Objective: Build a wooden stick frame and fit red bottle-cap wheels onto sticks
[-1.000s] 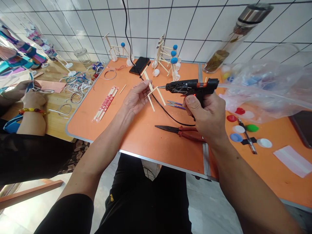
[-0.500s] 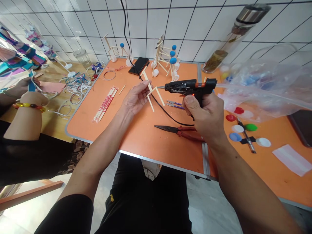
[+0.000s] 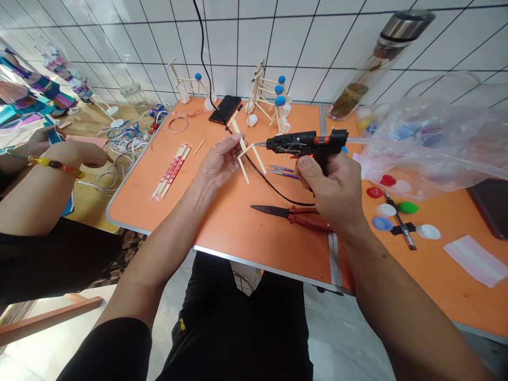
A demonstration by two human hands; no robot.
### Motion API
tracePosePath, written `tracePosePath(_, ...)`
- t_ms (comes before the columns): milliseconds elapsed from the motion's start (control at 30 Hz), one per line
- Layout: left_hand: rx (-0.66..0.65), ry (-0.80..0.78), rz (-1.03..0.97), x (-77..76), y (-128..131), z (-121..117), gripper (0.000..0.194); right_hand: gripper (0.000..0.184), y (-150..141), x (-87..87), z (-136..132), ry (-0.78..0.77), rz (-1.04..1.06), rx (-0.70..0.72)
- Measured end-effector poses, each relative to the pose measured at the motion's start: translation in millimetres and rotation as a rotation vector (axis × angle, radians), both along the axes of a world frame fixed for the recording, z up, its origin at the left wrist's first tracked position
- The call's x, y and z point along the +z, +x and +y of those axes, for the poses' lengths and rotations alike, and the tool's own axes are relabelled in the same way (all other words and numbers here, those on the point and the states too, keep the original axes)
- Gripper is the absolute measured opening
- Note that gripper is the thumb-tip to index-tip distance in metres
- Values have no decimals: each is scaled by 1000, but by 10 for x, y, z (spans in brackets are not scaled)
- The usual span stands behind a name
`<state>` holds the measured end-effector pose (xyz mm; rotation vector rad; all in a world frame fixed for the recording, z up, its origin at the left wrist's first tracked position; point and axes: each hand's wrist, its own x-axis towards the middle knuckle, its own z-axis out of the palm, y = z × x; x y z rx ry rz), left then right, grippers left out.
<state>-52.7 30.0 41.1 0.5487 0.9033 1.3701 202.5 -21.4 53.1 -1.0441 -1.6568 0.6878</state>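
My left hand (image 3: pixel 219 161) pinches a small frame of wooden sticks (image 3: pixel 245 149) above the orange table (image 3: pixel 222 222). My right hand (image 3: pixel 331 191) grips a black hot glue gun (image 3: pixel 305 144) by its handle, nozzle pointing left and almost touching the stick frame. The gun's black cord (image 3: pixel 273 188) runs under the sticks and up the tiled wall.
Red-handled pliers (image 3: pixel 296 214) and small snips (image 3: pixel 282 171) lie below the gun. Wrapped chopsticks (image 3: pixel 171 169), a phone (image 3: pixel 226 108), finished stick models with blue balls (image 3: pixel 273 103), bottle caps (image 3: pixel 397 209), a plastic bag (image 3: pixel 428 145) and a bottle (image 3: pixel 373 66) surround them. Another person's hands (image 3: pixel 67 153) work at left.
Both my hands and the glue gun have barely shifted. The other person's arm at left has moved up and reached right toward the cords.
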Motion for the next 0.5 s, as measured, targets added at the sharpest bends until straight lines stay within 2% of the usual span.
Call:
tracePosePath(300,-16,3,-27,40,14,-24,18,55,-4,1,9,-11,11,7)
tracePosePath(500,9,-4,15,-13,-6,3,12,59,-1,16,6,-16,26,19)
